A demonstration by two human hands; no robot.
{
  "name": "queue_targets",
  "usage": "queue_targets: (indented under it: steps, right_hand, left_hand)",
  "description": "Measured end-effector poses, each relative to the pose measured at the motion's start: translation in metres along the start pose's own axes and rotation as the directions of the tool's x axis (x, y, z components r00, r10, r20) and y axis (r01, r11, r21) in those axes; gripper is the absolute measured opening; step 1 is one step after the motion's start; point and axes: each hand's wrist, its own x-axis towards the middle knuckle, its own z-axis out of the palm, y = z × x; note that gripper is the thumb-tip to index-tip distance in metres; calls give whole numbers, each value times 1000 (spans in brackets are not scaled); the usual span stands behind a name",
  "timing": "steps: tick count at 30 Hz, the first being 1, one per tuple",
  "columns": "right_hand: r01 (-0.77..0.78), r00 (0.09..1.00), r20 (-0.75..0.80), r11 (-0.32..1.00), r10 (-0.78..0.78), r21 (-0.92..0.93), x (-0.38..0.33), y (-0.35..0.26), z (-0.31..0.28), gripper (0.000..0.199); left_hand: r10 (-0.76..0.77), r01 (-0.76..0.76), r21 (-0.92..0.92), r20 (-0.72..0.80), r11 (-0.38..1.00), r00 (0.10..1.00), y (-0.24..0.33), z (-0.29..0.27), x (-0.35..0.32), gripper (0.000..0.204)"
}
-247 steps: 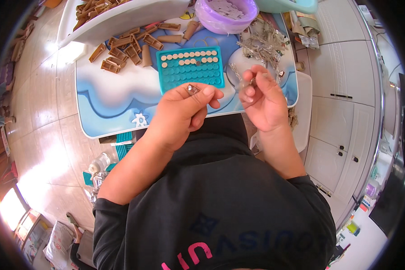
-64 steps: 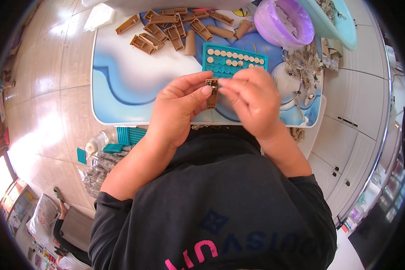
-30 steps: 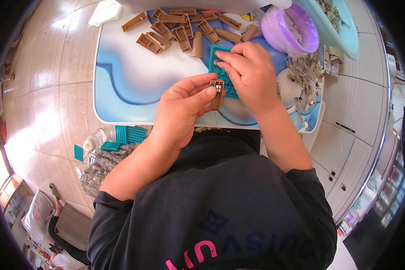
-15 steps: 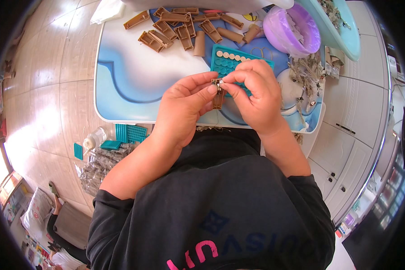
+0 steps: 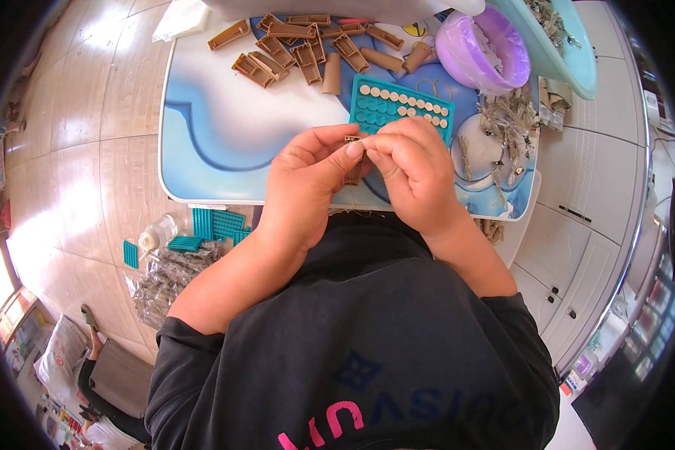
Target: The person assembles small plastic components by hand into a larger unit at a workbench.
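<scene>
My left hand (image 5: 305, 171) is closed around a small brown plastic casing (image 5: 352, 177), holding it upright over the table's near edge. The thumb and fingers of my right hand (image 5: 416, 165) pinch together at the casing's upper end, against my left thumb. Whatever sits between those right fingertips is hidden. Just beyond my hands lies a teal tray (image 5: 362, 116) with round wells; pale round discs (image 5: 403, 98) fill its far row and part of another. Farther back, several more brown casings (image 5: 307, 60) lie in a loose pile, some with their open side up.
A purple bowl (image 5: 446, 45) lined with plastic and a light teal basin (image 5: 586, 67) stand at the back right. Wires with small parts (image 5: 508, 124) lie on the table's right side. Teal trays (image 5: 217, 223) and bagged parts (image 5: 174, 281) are down at the left.
My right hand has moved slightly left and nearer to me, uncovering more of the teal tray's discs. The casing has turned a little in my left hand, and its top is now more covered.
</scene>
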Motion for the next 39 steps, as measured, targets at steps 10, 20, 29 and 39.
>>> queue_targets:
  steps: [10,20,29,39]
  right_hand:
    - [-201,979,23,979,201,15,42,17,-8,12]
    - [-129,992,-37,916,124,-379,77,43,-7,10]
    - [271,961,125,925,-246,-268,95,40,37,23]
    - [147,985,134,944,-111,-297,110,34,42,13]
  left_hand:
    - [-47,46,18,36,999,998,9,-8,-2,19]
    - [-40,40,-10,10,999,999,19,-13,0,25]
    - [-74,71,37,80,997,994,18,-17,3,25]
    - [-87,91,-33,107,995,990,18,-18,4,26]
